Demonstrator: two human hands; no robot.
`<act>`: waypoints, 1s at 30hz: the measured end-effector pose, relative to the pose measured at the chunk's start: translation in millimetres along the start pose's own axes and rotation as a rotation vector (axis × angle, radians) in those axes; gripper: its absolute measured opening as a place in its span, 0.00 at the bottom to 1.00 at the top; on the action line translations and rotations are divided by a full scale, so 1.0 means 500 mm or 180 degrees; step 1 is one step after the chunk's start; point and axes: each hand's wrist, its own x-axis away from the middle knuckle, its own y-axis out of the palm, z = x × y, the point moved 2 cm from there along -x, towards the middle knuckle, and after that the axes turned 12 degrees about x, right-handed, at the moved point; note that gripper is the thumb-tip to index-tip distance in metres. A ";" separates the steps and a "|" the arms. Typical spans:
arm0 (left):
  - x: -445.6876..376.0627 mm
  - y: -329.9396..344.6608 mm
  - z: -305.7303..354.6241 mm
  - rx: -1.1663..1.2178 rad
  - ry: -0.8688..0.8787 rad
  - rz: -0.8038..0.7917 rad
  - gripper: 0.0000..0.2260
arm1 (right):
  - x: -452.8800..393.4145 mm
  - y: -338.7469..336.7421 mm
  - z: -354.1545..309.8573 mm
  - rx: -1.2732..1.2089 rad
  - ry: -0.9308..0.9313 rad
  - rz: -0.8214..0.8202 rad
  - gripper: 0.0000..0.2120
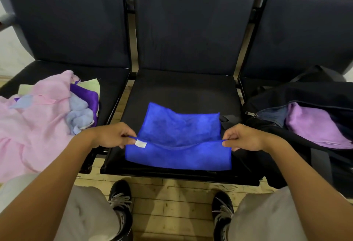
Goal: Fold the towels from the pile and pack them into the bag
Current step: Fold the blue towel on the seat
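One lilac folded towel (313, 126) already lies in the open black bag (277, 95) at right. Both hands, left (112, 135) and right (242, 137), pinch the bright blue microfibre towel (177, 143) mid-fold on the middle seat surface (181, 90); the pink-and-purple towel pile (42, 114) at left remains.

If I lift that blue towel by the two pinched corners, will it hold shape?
Probably not: the blue towel already sags between the left hand and right hand, so it looks floppy. Likely light, being thin. The plush nap should grip rather than slip.

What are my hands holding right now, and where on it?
Both hold the bright blue microfibre towel: left hand pinches its near-left corner by the white label, right hand its near-right corner.
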 end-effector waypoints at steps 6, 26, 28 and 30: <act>-0.026 -0.013 -0.006 0.0109 0.0066 0.0767 0.09 | -0.007 -0.009 0.006 -0.0034 0.0038 0.0331 0.04; -0.208 -0.068 0.049 -0.0606 -0.0001 0.2175 0.08 | -0.139 -0.037 -0.008 0.1347 0.0734 0.1859 0.06; -0.222 -0.080 0.045 -0.0651 -0.0094 0.2246 0.08 | -0.157 -0.045 -0.010 0.1364 0.0802 0.1936 0.06; -0.236 -0.088 0.040 -0.0719 -0.0040 0.2256 0.08 | -0.174 -0.050 -0.008 0.1372 0.0863 0.1980 0.06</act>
